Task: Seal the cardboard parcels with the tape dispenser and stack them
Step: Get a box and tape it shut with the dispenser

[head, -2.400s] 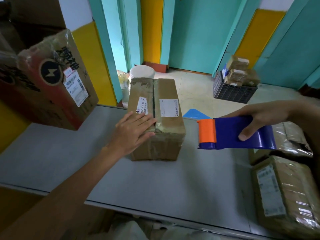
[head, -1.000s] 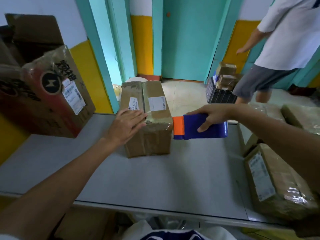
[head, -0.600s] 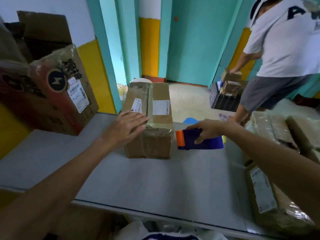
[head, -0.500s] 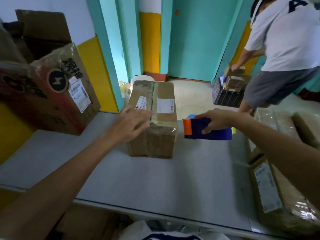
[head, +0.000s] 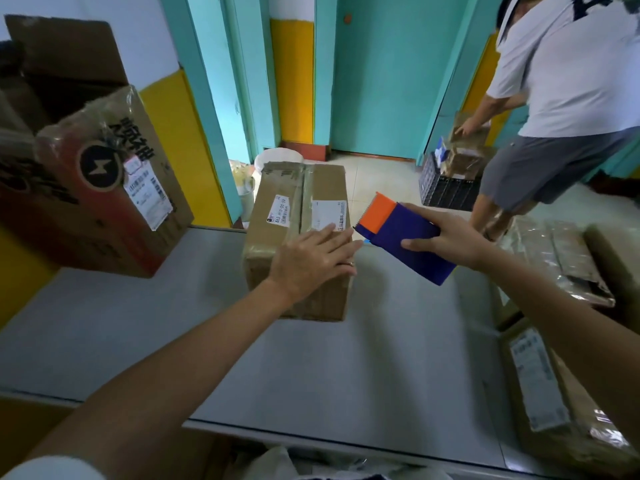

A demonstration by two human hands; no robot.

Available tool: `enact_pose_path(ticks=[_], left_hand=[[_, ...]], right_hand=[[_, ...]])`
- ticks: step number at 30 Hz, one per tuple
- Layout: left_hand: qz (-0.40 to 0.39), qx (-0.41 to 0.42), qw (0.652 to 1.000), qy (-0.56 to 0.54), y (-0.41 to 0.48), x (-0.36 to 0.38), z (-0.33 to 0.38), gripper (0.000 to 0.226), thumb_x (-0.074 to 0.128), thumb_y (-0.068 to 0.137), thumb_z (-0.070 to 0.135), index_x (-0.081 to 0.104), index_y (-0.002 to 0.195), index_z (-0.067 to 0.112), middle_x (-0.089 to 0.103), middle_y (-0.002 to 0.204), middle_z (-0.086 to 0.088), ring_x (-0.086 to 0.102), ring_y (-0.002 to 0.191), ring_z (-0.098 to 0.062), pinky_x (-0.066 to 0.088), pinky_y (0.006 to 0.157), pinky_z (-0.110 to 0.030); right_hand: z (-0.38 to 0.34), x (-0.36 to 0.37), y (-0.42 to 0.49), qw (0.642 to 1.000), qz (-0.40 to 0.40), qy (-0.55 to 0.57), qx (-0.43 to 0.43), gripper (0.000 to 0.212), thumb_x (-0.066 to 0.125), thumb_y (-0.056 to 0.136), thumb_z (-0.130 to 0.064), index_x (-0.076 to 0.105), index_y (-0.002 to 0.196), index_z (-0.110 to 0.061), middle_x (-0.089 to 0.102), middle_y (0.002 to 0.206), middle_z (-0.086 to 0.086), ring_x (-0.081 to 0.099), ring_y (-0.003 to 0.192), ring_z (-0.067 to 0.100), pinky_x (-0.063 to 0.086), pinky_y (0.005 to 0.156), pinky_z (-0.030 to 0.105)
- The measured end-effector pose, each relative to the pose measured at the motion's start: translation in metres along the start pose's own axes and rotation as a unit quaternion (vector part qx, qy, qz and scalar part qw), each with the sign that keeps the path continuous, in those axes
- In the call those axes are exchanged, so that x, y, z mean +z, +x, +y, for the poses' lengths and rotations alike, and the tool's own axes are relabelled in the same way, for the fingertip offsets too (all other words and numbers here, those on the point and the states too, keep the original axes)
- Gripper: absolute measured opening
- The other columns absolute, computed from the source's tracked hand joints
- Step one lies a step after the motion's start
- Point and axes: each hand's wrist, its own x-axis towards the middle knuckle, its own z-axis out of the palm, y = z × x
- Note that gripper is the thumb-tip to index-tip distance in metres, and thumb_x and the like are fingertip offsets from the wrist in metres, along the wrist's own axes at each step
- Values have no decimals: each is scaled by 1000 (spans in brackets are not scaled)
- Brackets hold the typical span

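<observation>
A long cardboard parcel [head: 298,199] with two white labels lies on the grey table [head: 311,368]. My left hand [head: 311,261] rests flat on the parcel's near right top, fingers straight. My right hand [head: 446,237] grips a blue tape dispenser [head: 405,240] with an orange head. The dispenser is tilted, and its toothed orange end sits just beside the parcel's right top edge, close to my left fingertips.
A big red-printed carton [head: 90,188] stands at the table's left. Plastic-wrapped parcels [head: 550,403] lie at the right, others [head: 561,258] behind them. A person in a white shirt [head: 568,81] bends over a black crate [head: 446,188] of boxes on the floor.
My left hand slid rightward across the parcel top. The dispenser rose and tilted, its orange end now up at the parcel's right top edge. The other person bent over the crate.
</observation>
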Motion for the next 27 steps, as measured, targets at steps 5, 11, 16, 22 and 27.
enact_pose_path(ticks=[5,11,16,22,27], left_hand=[[66,-34,997,-36,-5,-12,1,65,26,90,64,40,139,24,53,135,-7,47,127,-27,26,105,-64],[286,-490,768,-299,-54,-17,-6,53,33,98,40,26,146,20,27,152,-6,23,140,-20,18,114,-45],[210,-656,452,-566,-38,-20,8,50,25,101,40,40,140,12,38,145,-7,34,134,-22,28,95,-20],[104,-613,694,-362,-62,-25,-50,39,35,100,29,47,135,15,47,137,-14,44,124,-31,34,98,-35],[84,-510,831,-205,-25,-54,-25,52,42,87,55,51,128,24,43,135,-10,38,124,-27,31,103,-46]], right_hand=[[3,-3,-9,1000,12,4,1,70,69,82,-32,35,143,-35,61,122,3,60,102,23,49,92,46],[0,-5,-15,999,25,24,0,65,68,85,-31,36,141,-36,61,117,-2,59,101,22,48,89,41],[-10,11,-14,999,38,30,-3,68,68,84,-32,34,143,-35,61,118,-1,59,102,22,48,91,41],[-12,0,-25,998,50,32,3,66,66,86,-30,33,143,-36,58,110,-5,57,96,19,44,82,34],[-19,-12,-22,997,73,18,-5,68,67,86,-29,32,144,-33,59,111,0,58,97,23,47,84,37]])
